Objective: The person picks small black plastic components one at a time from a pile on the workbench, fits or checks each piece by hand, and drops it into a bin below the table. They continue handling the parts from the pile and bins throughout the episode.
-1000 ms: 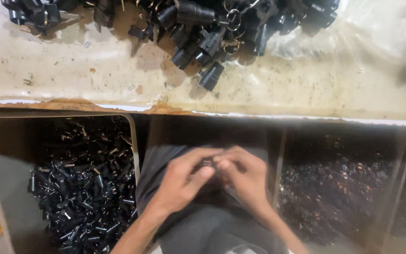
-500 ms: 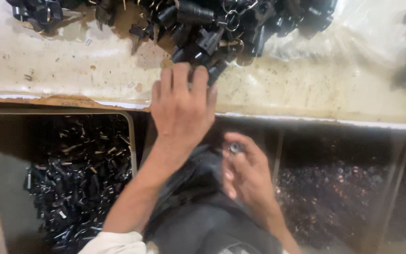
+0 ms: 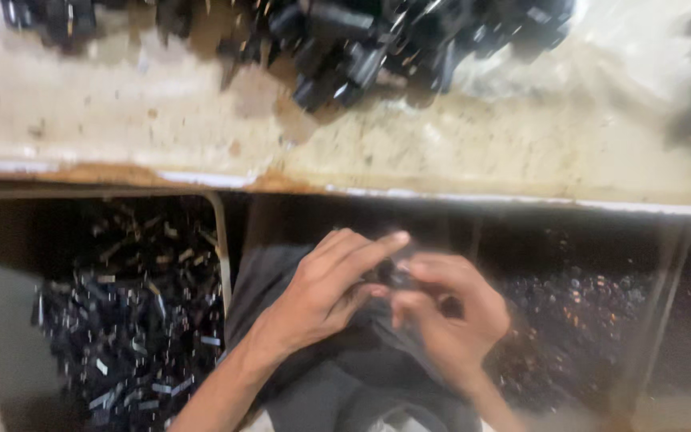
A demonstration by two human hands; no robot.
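My left hand and my right hand meet over my lap, below the table edge. Between their fingertips sits a small black part, gripped from both sides; the blur hides its shape. A heap of black plastic parts lies on the worn pale tabletop at the top of the view, well beyond both hands.
A bin of small black parts stands to the left of my lap. A bin of tiny dark round pieces stands to the right. My lap is covered in dark grey cloth. The table edge runs across the middle.
My left hand was stretched up to the heap on the table half a second ago. It has come back down to my lap and joined the right hand on the small part.
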